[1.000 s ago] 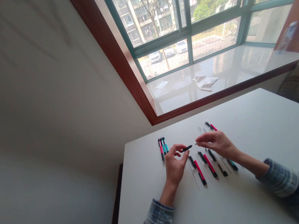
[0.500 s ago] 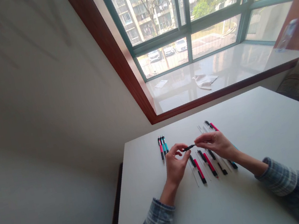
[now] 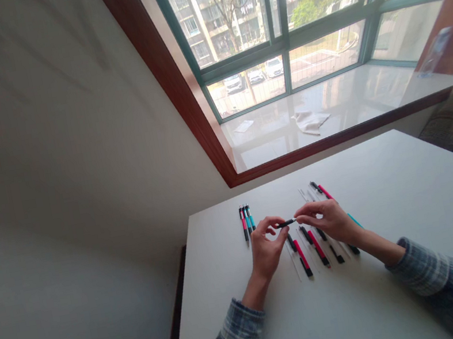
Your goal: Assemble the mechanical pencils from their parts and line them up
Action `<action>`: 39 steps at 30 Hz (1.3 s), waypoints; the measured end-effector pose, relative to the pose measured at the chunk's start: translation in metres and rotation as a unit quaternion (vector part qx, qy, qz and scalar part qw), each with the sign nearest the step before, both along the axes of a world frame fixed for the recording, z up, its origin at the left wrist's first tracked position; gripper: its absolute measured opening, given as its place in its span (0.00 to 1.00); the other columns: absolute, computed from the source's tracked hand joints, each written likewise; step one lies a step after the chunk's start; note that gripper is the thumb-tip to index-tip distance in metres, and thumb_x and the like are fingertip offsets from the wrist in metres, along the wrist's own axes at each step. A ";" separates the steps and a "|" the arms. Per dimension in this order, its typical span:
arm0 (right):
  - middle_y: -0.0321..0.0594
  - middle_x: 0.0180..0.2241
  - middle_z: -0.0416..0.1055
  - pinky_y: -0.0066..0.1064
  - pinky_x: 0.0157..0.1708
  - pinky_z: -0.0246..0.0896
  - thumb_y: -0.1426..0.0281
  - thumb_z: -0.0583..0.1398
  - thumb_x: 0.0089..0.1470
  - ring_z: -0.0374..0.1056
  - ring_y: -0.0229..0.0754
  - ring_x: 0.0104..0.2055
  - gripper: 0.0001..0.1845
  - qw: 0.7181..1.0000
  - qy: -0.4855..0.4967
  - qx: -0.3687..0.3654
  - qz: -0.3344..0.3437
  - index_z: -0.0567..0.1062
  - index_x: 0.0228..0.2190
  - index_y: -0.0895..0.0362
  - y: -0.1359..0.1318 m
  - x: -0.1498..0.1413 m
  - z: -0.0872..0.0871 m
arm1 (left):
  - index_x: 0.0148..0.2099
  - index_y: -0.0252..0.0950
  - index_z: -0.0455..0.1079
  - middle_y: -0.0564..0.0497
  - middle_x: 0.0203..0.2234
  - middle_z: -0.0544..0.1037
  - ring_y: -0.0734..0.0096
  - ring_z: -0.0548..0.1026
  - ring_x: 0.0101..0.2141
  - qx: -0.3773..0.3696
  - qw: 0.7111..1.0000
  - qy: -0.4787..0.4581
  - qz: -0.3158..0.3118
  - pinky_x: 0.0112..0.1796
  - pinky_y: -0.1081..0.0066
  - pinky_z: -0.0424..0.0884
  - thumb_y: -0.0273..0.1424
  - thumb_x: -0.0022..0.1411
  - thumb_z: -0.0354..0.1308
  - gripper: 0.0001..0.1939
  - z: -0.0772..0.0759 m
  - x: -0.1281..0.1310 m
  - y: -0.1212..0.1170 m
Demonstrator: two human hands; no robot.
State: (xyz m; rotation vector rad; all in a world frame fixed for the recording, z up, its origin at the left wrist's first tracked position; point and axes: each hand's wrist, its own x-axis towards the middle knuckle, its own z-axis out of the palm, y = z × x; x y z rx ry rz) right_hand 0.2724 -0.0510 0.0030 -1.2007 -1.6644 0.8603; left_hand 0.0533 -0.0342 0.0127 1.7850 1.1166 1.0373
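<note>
My left hand (image 3: 266,246) pinches a short black pen part (image 3: 285,223) between thumb and fingers, above the table. At the part's right end, which looks silvery, my right hand (image 3: 324,220) has its thumb and fingertips closed; how much they cover cannot be seen. Below both hands lie pink-and-black pen pieces (image 3: 302,258), another pink barrel with a black end (image 3: 318,248), black pieces (image 3: 336,253) and thin clear refills (image 3: 293,263). My right hand and wrist hide some of these.
Several pens (image 3: 247,219), pink and teal with black, lie side by side at the left on the white table (image 3: 229,286). More pieces, including a pink barrel (image 3: 325,191), lie behind my right hand. A window sill (image 3: 274,140) with a white cloth (image 3: 310,122) is beyond the table.
My right hand has shifted very slightly at the right end of the black pen part. The left hand and the laid-out pieces stay where they were.
</note>
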 end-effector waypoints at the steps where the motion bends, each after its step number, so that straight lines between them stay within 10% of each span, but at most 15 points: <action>1: 0.39 0.32 0.82 0.34 0.35 0.70 0.53 0.62 0.63 0.76 0.44 0.33 0.17 1.000 -0.015 0.003 0.000 0.84 0.37 0.53 -0.001 0.000 0.001 | 0.40 0.38 0.78 0.49 0.37 0.82 0.65 0.77 0.38 0.001 1.000 0.000 -0.001 0.38 0.67 0.71 0.33 0.63 0.65 0.05 0.000 0.000 0.000; 39: 0.36 0.29 0.75 0.30 0.29 0.60 0.57 0.59 0.67 0.65 0.38 0.29 0.14 0.997 -0.061 0.031 0.048 0.76 0.36 0.54 -0.004 0.000 0.005 | 0.39 0.39 0.79 0.48 0.37 0.82 0.64 0.77 0.38 -0.022 0.999 -0.032 -0.001 0.38 0.67 0.71 0.35 0.61 0.68 0.06 -0.001 0.000 0.002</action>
